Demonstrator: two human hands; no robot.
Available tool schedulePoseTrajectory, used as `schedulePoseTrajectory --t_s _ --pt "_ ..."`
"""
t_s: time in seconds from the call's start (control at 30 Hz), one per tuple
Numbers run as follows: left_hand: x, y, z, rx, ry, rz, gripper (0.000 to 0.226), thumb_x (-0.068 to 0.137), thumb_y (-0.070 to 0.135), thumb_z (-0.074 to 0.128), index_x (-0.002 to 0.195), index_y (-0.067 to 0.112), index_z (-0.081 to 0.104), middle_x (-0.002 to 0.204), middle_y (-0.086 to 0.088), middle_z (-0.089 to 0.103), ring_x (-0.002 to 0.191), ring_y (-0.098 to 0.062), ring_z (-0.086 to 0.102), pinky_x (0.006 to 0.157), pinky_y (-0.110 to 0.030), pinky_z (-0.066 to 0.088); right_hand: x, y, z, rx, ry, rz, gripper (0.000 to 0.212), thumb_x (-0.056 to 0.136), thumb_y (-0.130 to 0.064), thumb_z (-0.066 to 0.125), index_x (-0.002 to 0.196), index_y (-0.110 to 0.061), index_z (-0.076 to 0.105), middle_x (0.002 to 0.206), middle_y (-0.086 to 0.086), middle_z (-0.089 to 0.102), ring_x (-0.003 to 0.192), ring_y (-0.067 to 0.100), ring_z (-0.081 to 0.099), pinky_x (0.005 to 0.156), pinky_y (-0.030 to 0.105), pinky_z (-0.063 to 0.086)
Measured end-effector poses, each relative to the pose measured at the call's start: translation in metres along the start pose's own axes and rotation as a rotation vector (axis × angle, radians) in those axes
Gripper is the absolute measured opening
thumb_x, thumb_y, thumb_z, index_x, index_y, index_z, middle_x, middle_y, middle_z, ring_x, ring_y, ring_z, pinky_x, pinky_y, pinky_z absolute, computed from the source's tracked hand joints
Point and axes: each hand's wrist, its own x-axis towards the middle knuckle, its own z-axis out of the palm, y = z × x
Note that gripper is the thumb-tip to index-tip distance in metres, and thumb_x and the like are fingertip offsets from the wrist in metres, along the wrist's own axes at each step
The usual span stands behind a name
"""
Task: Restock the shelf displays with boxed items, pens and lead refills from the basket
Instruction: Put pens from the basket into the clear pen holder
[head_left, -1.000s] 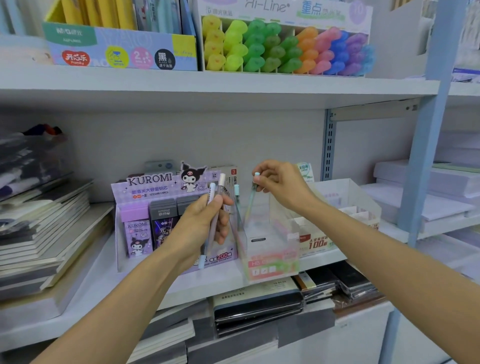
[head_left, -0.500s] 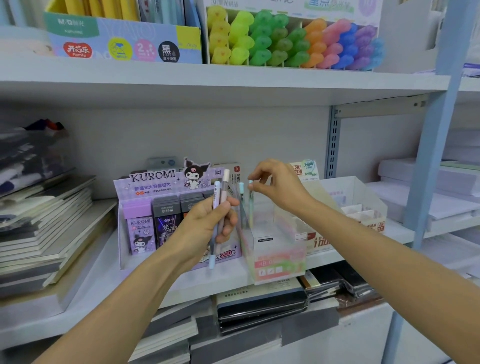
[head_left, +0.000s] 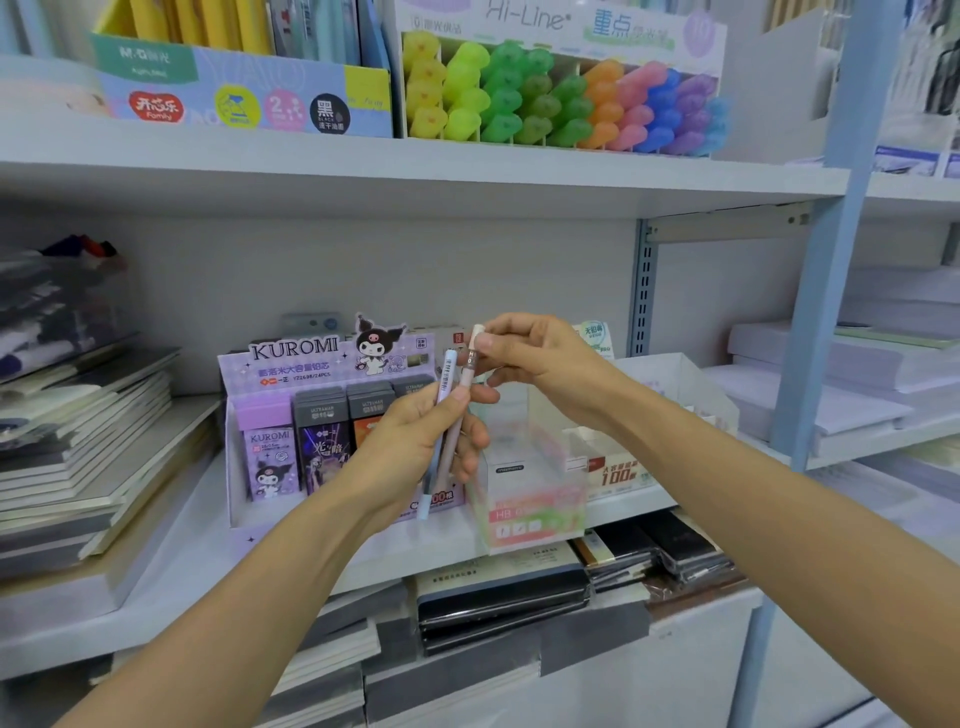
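While gripping blue pen (head_left: 447, 375) and beige pen (head_left: 466, 382) upright in left hand (head_left: 415, 452) | pinching beige pen's top with right hand (head_left: 543, 358) | held right in front of Kuromi display (head_left: 291, 358), beside clear box (head_left: 532, 499)

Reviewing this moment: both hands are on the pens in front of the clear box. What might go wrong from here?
1. The right hand pinches only the top of the beige pen while the left hand grips it alongside the blue pen; pulling may drag the blue pen loose.
2. The clear box stands at the shelf's front edge near both wrists; a knock might tip it off.
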Motion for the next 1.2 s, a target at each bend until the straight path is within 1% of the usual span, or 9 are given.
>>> schedulePoseTrajectory --t_s 0.1,0.2,0.27,0.4,0.53,0.67,0.8,1.03,1.2 --pt "0.001 0.007 0.004 0.011 -0.01 -0.008 0.032 0.101 0.031 0.042 0.115 0.011 0.062 0.074 -0.007 0.066 0.058 -0.018 0.061 0.057 -0.028 0.054 -0.002 -0.007 -0.005 0.018 -0.005 -0.005 0.019 0.094 -0.009 0.059 0.109 0.003 0.062 0.091 0.01 0.07 0.077 0.017 0.066 0.077 0.027 0.054" --pt "0.001 0.01 0.004 -0.003 0.064 -0.041 0.03 0.104 0.029 0.037 0.118 0.015 0.058 0.076 -0.01 0.069 0.058 -0.02 0.064 0.053 -0.029 0.056 -0.002 -0.017 -0.016 0.038 0.129 -0.062 0.014 0.096 -0.007 0.055 0.106 0.0 0.06 0.09 0.009 0.068 0.075 0.014 0.067 0.074 0.025 0.055" --pt "0.001 0.007 -0.002 0.047 0.152 -0.059 0.029 0.105 0.03 0.035 0.117 0.016 0.058 0.064 -0.005 0.064 0.044 -0.015 0.053 0.037 -0.023 0.041 -0.002 -0.024 -0.029 0.039 0.263 -0.1 0.013 0.097 -0.006 0.053 0.107 0.0 0.058 0.09 0.008 0.068 0.074 0.013 0.067 0.072 0.023 0.056" --pt "0.004 0.005 -0.009 -0.039 0.223 -0.135 0.026 0.102 0.026 0.035 0.11 0.012 0.056 0.053 0.004 0.045 0.039 -0.01 0.034 0.039 -0.021 0.024 -0.002 -0.019 -0.045 -0.114 0.415 -0.119 0.015 0.096 -0.008 0.055 0.108 0.001 0.059 0.09 0.008 0.07 0.074 0.013 0.068 0.069 0.021 0.056" --pt "0.006 0.005 -0.005 -0.176 0.206 -0.149 0.024 0.102 0.017 0.03 0.097 0.007 0.052 0.061 -0.003 0.05 0.049 -0.014 0.043 0.045 -0.024 0.032 -0.001 0.007 -0.033 -0.337 0.347 -0.039 0.016 0.096 -0.012 0.057 0.107 0.0 0.059 0.094 0.013 0.072 0.081 0.02 0.071 0.07 0.028 0.056" --pt "0.001 0.0 -0.006 -0.05 0.16 -0.104 0.026 0.105 0.02 0.037 0.107 0.009 0.061 0.067 -0.004 0.059 0.056 -0.016 0.056 0.054 -0.027 0.05 0.001 0.027 -0.016 -0.451 0.275 -0.058 0.009 0.096 -0.01 0.058 0.101 -0.003 0.059 0.09 0.013 0.072 0.08 0.02 0.07 0.06 0.016 0.051" --pt "-0.003 -0.004 -0.011 -0.029 0.124 -0.119 0.026 0.104 0.029 0.038 0.117 0.02 0.06 0.061 0.001 0.052 0.047 -0.013 0.043 0.045 -0.022 0.039 0.006 0.025 -0.021 -0.554 0.21 -0.082 0.01 0.095 -0.008 0.058 0.1 0.001 0.06 0.087 0.013 0.071 0.08 0.022 0.072 0.07 0.017 0.055" --pt "0.0 -0.007 -0.007 -0.074 0.159 -0.177 0.014 0.103 0.018 0.041 0.104 0.006 0.048 0.063 -0.002 0.053 0.048 -0.014 0.043 0.046 -0.022 0.039 0.008 0.025 -0.024 -0.603 0.147 -0.101 0.01 0.094 -0.011 0.061 0.1 -0.004 0.06 0.083 0.012 0.073 0.077 0.02 0.072 0.077 0.027 0.057" --pt "-0.002 -0.007 -0.008 -0.053 0.135 -0.112 0.02 0.102 0.013 0.041 0.109 0.001 0.056 0.071 -0.004 0.057 0.055 -0.015 0.056 0.053 -0.024 0.049 0.014 0.028 -0.025 -0.627 0.252 -0.155 0.014 0.088 -0.013 0.069 0.101 -0.011 0.063 0.087 0.004 0.072 0.083 0.016 0.068 0.073 0.014 0.048"
